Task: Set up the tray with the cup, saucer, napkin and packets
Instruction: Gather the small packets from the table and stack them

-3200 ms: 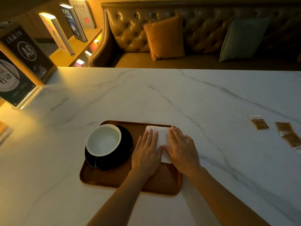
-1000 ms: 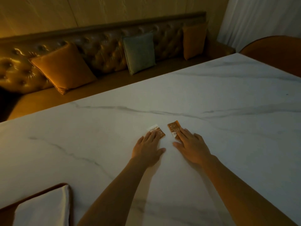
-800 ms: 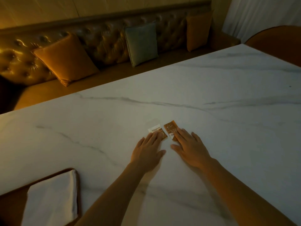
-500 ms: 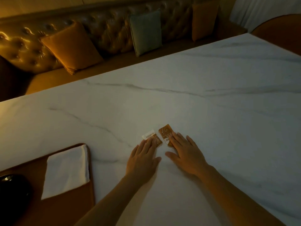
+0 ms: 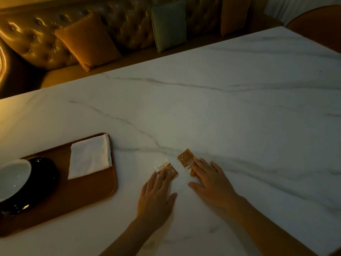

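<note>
**Inspector:** Status of both hands, please.

**Assistant:** The left hand (image 5: 156,195) lies flat and unclenched on the surface (image 5: 230,117), fingertips pressing the near end of the left packet (image 5: 165,168). The right hand (image 5: 212,182) is likewise spread flat, fingers covering the near half of the right packet (image 5: 186,159). Neither hand has a packet gripped; each merely pins one down.

**Inspector:** Location of the remaining items?

**Assistant:** The tray (image 5: 88,196) sits well to the left of the left hand. On it, the folded napkin (image 5: 91,157) occupies the end nearer the hands; the cup (image 5: 13,179) stands on the dark saucer (image 5: 43,182) at the far-left end. A third packet is not in view.

**Inspector:** Handling assessment of the packets.

**Assistant:** In my judgement: very light, thin, flexible sachets, lying flush on smooth polished stone. A straight pinch from above would likely fail, as there is no edge to get under. Sliding them under fingertip pressure should work well; the stone looks slippery. For lifting, take a sealed short end between thumb and forefinger, once a corner is raised or drawn over the tray rim.

**Inspector:** Risks?

**Assistant:** Minor. A packet may skid away or crease; tearing seems unlikely under gentle pressure.
</note>
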{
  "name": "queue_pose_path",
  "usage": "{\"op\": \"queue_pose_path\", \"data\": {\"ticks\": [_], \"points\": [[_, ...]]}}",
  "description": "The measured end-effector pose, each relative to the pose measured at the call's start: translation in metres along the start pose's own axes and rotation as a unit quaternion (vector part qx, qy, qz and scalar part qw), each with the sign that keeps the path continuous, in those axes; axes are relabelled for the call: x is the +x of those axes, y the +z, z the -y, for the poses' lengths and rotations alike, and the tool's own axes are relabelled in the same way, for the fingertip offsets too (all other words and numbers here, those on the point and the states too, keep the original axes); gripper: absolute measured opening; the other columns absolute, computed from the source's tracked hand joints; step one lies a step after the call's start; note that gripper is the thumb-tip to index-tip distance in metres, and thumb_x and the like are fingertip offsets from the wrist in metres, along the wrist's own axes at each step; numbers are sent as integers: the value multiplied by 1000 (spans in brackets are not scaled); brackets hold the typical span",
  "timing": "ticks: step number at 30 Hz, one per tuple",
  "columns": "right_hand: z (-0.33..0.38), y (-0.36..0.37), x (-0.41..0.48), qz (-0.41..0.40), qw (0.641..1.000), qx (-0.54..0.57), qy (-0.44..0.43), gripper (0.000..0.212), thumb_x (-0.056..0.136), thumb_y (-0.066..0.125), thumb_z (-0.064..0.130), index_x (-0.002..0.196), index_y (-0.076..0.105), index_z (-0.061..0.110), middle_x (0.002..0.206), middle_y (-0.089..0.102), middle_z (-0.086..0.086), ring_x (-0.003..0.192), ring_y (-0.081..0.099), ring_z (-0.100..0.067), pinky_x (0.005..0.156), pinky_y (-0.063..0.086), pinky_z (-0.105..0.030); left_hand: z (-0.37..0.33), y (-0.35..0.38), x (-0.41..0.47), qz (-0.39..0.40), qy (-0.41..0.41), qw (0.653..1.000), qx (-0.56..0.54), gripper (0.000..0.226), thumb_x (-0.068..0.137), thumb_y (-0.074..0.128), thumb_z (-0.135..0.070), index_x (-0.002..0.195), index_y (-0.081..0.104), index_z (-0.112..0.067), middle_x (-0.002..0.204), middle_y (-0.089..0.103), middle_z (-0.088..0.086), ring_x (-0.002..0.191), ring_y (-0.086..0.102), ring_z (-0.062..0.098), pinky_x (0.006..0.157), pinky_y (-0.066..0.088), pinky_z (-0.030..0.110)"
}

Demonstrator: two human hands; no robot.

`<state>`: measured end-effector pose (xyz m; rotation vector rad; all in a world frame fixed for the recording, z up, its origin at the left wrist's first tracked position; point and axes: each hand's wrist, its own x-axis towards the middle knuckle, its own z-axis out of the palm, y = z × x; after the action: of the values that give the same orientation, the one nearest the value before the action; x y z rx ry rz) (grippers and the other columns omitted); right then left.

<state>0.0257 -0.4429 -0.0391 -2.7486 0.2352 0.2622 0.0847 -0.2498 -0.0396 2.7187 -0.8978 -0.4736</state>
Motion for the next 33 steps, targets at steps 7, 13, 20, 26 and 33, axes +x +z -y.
{"op": "queue_pose_path", "data": {"ticks": [7,13,20,26,33], "points": [[20,-2,-9,-108,992,49,47,55,84,46,50,132,39,24,146,35,2,135,27,-15,108,12,-39,-5,-19,-1,-102,-20,992,-71,47,92,43,-38,135,36,-21,149,33,4,138,22,20,113,18,35],[58,-5,9,-136,970,190,72,34,85,56,33,113,58,13,123,58,-5,113,49,-22,93,31,-34,0,-30,29,-83,-165,974,-134,72,77,62,-51,132,35,-13,135,37,11,123,34,29,102,29,40],[82,-1,25,-85,957,258,102,14,87,53,22,94,54,10,99,59,-9,86,56,-21,67,40,-29,11,-26,35,-55,-183,973,-127,62,67,72,-48,113,48,-14,114,46,7,106,38,26,80,24,32],[84,1,25,-47,951,276,130,12,88,53,20,93,56,9,95,66,-12,86,62,-26,76,52,-43,16,-24,31,-57,-139,968,-199,41,73,70,-33,106,55,-15,103,55,4,98,48,25,77,35,30],[76,-9,21,-59,928,344,130,11,84,61,20,90,57,13,94,65,-10,80,60,-18,72,49,-31,11,-39,19,-134,-116,877,-447,19,86,60,-15,69,64,-23,62,64,-5,59,59,7,55,44,20]]}}
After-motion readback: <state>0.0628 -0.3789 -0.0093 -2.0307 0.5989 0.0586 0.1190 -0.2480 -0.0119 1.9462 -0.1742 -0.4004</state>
